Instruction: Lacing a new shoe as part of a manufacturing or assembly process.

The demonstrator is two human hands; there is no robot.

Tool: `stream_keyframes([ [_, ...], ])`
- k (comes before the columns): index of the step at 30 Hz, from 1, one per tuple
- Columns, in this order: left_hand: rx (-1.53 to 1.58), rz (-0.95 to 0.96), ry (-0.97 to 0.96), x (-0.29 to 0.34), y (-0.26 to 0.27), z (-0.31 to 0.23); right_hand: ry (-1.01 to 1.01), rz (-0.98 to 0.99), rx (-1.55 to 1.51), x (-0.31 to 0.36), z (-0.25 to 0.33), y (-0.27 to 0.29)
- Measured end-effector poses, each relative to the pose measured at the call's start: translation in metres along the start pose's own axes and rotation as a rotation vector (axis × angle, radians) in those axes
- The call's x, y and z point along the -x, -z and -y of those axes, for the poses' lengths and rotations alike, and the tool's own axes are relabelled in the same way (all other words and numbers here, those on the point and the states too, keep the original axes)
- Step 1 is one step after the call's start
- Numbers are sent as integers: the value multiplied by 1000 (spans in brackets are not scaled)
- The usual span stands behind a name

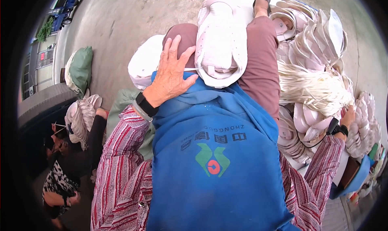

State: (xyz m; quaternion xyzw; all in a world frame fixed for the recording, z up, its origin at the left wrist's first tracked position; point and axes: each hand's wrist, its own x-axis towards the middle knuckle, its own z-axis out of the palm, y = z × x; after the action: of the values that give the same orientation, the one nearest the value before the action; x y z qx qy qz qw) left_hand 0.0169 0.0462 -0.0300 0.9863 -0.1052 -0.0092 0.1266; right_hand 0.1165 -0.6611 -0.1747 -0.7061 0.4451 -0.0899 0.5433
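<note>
Splaying open beside a rounded shoe (220, 37) lies the left hand (171, 73), the right hand (347, 117) by stringy laces (315, 87), its grip unclear.

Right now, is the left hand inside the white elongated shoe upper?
No: the left hand is spread beside the white elongated shoe upper, over maroon trousers.

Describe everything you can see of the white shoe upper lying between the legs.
The white shoe upper is faintly pink and looks like soft, padded fabric, with small holes along its sides. It lies lengthwise between the legs, one rounded end pointing away, the thick-rimmed end against the blue apron. A pinkish flap shows inside that rim. A thin white cord runs from its left edge toward the left hand, spread beside it; whether the fingers touch it is unclear.
</note>
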Motion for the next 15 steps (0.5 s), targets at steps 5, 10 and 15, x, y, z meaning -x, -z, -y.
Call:
stream_keyframes([
  [5, -27, 18, 14, -3, 4, -1, 62, 16, 34, 26, -4, -4],
  [10, -26, 25, 20, 1, 4, -1, 116, -85, 328, 68, 20, -19],
  [15, 7, 53, -3, -9, 12, -6, 176, -230, -176, 81, 37, 16],
])
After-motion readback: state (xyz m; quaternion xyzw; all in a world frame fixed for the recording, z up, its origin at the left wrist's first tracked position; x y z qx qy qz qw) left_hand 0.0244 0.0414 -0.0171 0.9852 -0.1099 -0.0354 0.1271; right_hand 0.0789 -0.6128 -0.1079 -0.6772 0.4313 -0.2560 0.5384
